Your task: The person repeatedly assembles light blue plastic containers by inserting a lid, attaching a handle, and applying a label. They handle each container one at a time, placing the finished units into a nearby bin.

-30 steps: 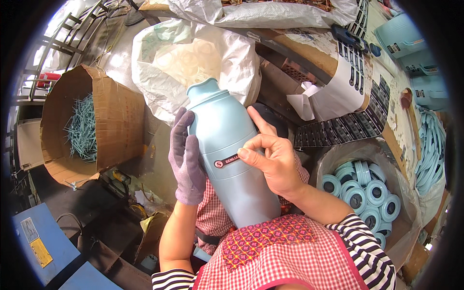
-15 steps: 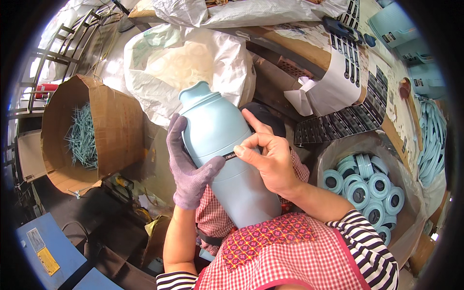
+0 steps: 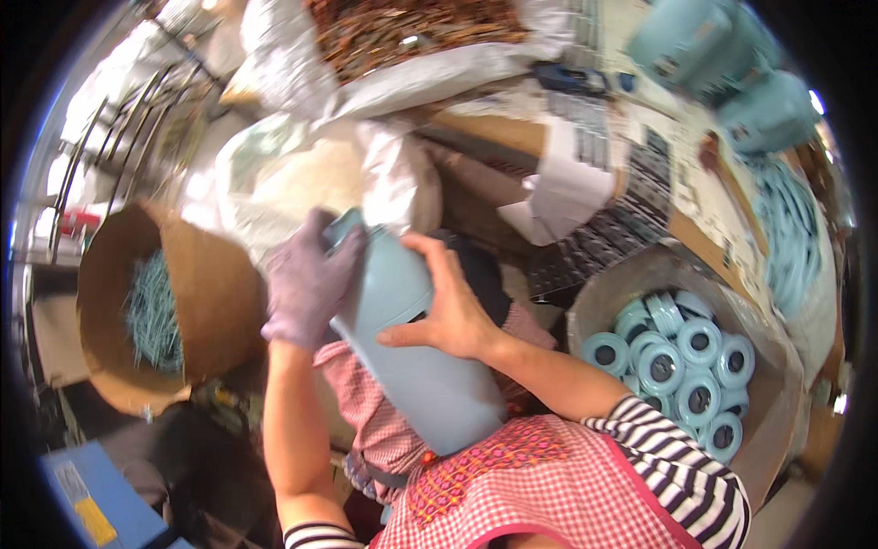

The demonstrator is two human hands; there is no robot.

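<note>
A pale blue thermos jug body point(image 3: 439, 389) leans across my lap, its base against my apron point(image 3: 540, 494) and its spouted top pointing away. My left hand point(image 3: 315, 274), in a purple-grey glove, is closed around the spout end. On the right side of the jug, my bare right hand point(image 3: 453, 316) grips the body, thumb across the front and fingers along the far side. Close to the right thumb, a sliver of a small black label point(image 3: 419, 317) shows; the hand covers the rest.
At left stands a cardboard drum point(image 3: 219, 293) of thin blue plastic pieces point(image 3: 154, 316). A lined bin at right holds blue rings point(image 3: 660, 368). Beyond lie a white sack point(image 3: 402, 169), black label sheets point(image 3: 594, 247) hanging off the bench, and blue jug shells point(image 3: 681, 50).
My left hand has moved from the jug's side up to its spout. The right hand's pinch at the label has opened into a wide grip on the body. The view has shifted.
</note>
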